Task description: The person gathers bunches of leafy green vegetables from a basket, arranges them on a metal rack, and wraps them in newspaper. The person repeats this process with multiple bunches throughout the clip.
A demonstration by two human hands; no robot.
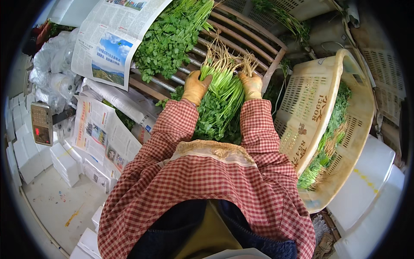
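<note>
Both my hands wear tan work gloves and grip a thick bunch of cilantro (223,85) near its root end. My left hand (196,86) clasps the stems on the left side, thumb across the top. On the right side my right hand (252,84) closes around the stems, just below a tuft of pale roots (249,62). The roots point away from me and the leaves hang towards my body. Beneath the bunch lies a rack of brown slats and metal bars (241,24). More cilantro (171,35) rests on the rack at the upper left.
Newspaper sheets (87,58) overlap the rack's left side. At right, a tilted plastic basket (304,106) holds bunched greens and bears writing. A digital scale display (42,123) and clear plastic bags (55,71) are at left. White foam boxes (365,181) stand at lower right.
</note>
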